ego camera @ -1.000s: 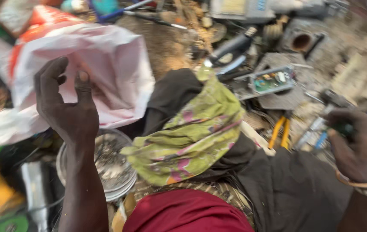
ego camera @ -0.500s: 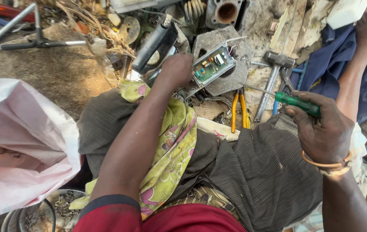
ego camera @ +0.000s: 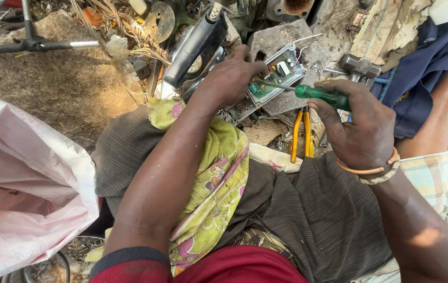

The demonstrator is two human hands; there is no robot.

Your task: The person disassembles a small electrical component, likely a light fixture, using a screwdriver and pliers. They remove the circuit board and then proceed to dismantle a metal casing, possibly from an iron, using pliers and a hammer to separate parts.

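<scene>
Two hands work a small circuit board on cluttered, dusty ground.

Left hand (ego camera: 232, 78) pins the green circuit board (ego camera: 276, 76) in its grey metal tray against a rough concrete slab (ego camera: 281, 39); that grip is closed on the board's near edge. Right hand (ego camera: 363, 128) wraps tight round a green-handled screwdriver (ego camera: 321, 95), its thin shaft reaching left onto the board. Just below this grip lie yellow-handled pliers (ego camera: 302, 133); just above it, a hammer (ego camera: 360, 67). Beyond the left grip sit a dark, glossy curved casing (ego camera: 192, 47) and tangled wires (ego camera: 114, 26). Scrap crowds every edge; bare packed earth (ego camera: 51, 89) opens far left, bordered by a crinkled white woven sack (ego camera: 25, 183). Striped grey cloth (ego camera: 313, 220) and a floral yellow-green rag (ego camera: 216, 178) drape beneath both wrists.
</scene>
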